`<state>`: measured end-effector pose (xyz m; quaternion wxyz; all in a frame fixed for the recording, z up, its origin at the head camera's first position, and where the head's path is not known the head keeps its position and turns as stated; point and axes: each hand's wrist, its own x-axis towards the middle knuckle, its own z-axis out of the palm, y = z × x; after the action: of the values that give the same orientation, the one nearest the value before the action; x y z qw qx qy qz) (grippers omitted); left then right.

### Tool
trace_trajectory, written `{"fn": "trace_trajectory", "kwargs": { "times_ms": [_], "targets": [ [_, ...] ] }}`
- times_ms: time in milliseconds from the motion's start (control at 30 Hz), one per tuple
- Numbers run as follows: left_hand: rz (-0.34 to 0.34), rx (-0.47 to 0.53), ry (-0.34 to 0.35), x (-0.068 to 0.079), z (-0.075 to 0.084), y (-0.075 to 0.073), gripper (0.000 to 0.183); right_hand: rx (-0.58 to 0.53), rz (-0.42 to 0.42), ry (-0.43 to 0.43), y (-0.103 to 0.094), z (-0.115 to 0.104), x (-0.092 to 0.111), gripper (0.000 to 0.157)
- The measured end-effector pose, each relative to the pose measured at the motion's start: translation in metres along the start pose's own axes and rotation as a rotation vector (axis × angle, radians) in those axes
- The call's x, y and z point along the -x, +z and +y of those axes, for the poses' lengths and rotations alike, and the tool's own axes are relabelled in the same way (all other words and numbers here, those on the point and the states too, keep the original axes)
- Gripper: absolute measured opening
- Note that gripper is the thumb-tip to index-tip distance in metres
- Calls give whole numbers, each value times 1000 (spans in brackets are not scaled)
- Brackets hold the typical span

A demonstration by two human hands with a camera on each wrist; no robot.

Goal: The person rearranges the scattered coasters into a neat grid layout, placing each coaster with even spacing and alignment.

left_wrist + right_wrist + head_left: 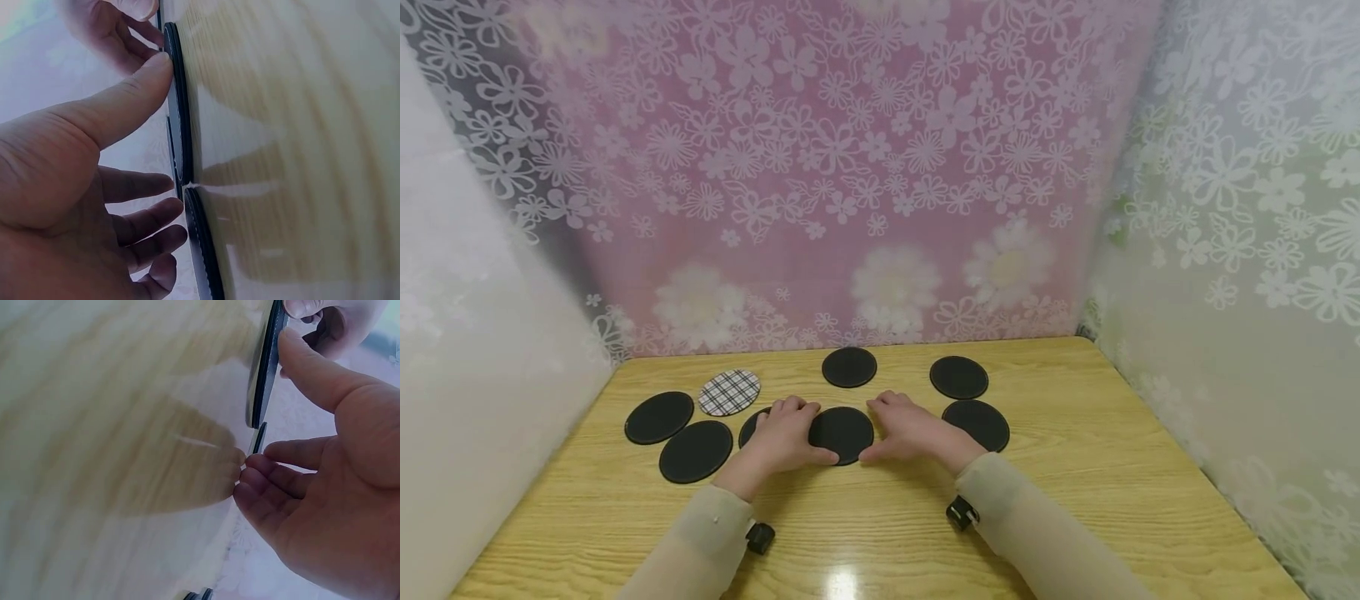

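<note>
A round black coaster [842, 435] lies flat on the wooden table between both hands. My left hand [786, 437] is at its left side, thumb touching the near edge, fingers loosely bent over a partly covered black coaster [748, 429]. In the left wrist view, the thumb rests against the middle coaster's dark rim [178, 112]. My right hand [910, 429] is on the other side, its thumb close to the coaster's right edge. The right wrist view has that thumb by the coaster [267, 369], with the other fingertips down at the table.
To the left lie two black coasters [659, 417] [696, 451] and a plaid one [730, 392]. Another black coaster [849, 367] is at the back. Two more [958, 377] [981, 421] lie right, one under the right wrist. Flowered curtains [880, 208] enclose the table [1112, 467].
</note>
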<state>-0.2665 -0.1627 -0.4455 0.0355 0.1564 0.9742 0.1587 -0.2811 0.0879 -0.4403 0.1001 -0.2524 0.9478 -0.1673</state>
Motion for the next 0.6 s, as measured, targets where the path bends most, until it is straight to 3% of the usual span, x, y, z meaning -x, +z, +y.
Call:
{"fn": "trace_trajectory", "kwargs": {
  "times_ms": [300,600],
  "targets": [
    [-13,-4,25,3,-1,-6,92,55,-7,6,-1,-5,-4,94],
    [12,-13,19,3,-2,-5,86,97,-5,14,-2,-10,-9,80]
  ]
}}
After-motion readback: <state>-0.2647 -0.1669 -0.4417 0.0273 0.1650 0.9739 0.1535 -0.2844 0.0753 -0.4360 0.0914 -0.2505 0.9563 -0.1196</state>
